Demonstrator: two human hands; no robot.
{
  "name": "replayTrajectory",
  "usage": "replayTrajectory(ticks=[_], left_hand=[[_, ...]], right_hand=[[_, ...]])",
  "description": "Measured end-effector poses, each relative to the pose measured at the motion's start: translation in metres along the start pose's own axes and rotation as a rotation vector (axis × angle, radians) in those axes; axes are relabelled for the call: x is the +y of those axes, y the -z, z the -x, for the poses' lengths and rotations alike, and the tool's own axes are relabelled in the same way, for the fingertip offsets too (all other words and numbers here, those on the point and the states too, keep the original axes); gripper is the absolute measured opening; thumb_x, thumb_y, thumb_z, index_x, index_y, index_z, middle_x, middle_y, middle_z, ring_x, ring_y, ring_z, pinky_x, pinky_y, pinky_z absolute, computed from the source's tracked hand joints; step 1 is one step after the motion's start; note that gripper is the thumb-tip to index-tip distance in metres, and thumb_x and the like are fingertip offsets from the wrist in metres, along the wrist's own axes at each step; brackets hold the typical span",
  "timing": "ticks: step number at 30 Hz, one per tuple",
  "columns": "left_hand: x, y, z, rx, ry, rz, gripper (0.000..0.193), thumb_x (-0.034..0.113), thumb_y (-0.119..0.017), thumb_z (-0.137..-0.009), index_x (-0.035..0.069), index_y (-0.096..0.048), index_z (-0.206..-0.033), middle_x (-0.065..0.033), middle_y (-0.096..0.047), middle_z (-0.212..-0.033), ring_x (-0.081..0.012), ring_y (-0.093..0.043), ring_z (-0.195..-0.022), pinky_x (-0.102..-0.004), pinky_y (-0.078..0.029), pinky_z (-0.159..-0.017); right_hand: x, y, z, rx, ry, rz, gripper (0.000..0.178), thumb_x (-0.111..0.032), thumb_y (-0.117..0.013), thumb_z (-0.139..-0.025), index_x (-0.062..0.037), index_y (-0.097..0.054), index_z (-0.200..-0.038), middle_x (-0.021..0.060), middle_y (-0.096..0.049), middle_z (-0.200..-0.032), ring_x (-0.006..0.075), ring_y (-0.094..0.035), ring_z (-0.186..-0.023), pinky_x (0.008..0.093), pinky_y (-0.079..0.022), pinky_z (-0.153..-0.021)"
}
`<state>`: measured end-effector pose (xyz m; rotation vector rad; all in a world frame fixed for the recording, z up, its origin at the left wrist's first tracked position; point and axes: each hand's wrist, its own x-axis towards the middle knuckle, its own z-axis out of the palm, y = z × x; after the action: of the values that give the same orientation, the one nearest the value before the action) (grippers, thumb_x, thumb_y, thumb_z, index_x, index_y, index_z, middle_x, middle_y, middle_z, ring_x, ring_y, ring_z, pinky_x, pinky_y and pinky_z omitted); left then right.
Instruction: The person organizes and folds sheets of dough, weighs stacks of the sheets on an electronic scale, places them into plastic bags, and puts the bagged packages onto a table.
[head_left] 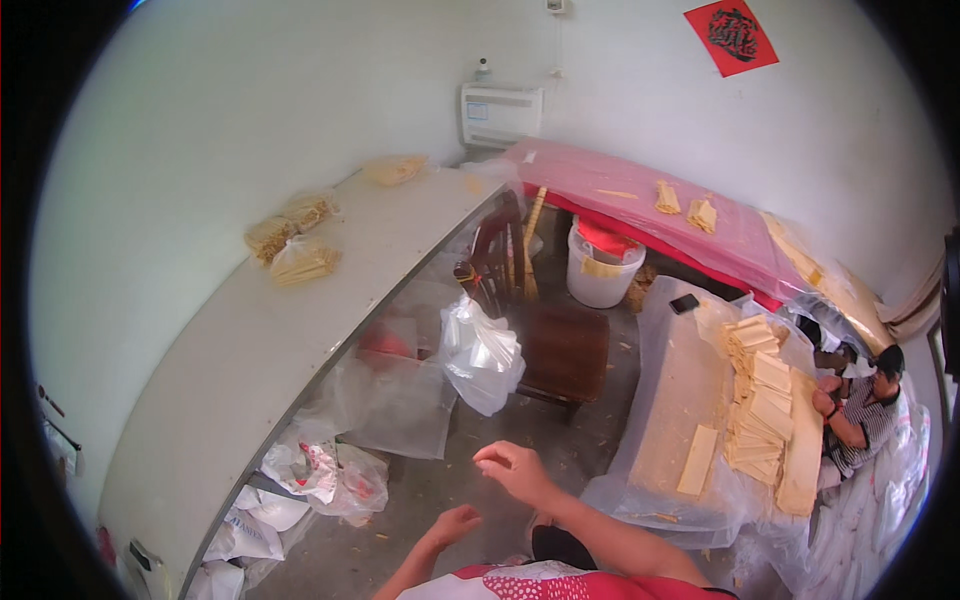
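My right hand (516, 470) is held out over the floor, fingers loosely bent and nothing visible in it. Lower and closer to my body, my left hand (456, 525) hangs with its fingers slightly curled, also without anything visible in it. Neither hand touches anything. Beyond the right hand, a bunch of clear plastic bags (482, 355) hangs beside a dark wooden chair (560, 355). To the right, a low plastic-covered table (665, 385) bears a heap of pale yellow flat strips (760, 410), with a single flat piece (697, 460) lying apart.
A long grey table (220, 360) runs along the left wall, with bagged yellow sticks (303, 262) on it. At the back stand a pink-covered table (640, 185) and a white bucket (600, 275). Another person (860, 415) sits at far right. Plastic bags (325, 475) lie below the left table.
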<state>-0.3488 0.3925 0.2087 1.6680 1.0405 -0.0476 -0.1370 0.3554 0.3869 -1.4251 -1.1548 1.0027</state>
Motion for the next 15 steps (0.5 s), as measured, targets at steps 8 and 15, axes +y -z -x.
replayTrajectory(ticks=[8, 15], left_hand=[[0.039, 0.039, -0.052, 0.055, 0.004, -0.028, 0.038, 0.031, -0.062, -0.087, 0.006, -0.062, -0.115, -0.0144, -0.065, -0.112, -0.0258, -0.062, -0.107, -0.0355, -0.047, -0.091], [0.039, 0.064, -0.074, 0.324, 0.123, 0.068, 0.038, 0.031, -0.063, -0.087, 0.005, -0.062, -0.116, -0.0152, -0.066, -0.110, -0.0255, -0.064, -0.103, -0.0351, -0.049, -0.089]], right_hand=[[0.153, 0.054, -0.133, 0.006, -0.127, 0.468, 0.031, -0.027, -0.064, -0.082, -0.0100, -0.067, -0.108, 0.0115, -0.067, -0.102, 0.0274, -0.064, -0.095, 0.0384, -0.050, -0.084], [0.214, 0.063, -0.229, -0.060, -0.276, 0.658, 0.039, -0.030, -0.066, -0.080, -0.0123, -0.063, -0.115, 0.0138, -0.063, -0.111, 0.0307, -0.060, -0.103, 0.0409, -0.049, -0.087]])
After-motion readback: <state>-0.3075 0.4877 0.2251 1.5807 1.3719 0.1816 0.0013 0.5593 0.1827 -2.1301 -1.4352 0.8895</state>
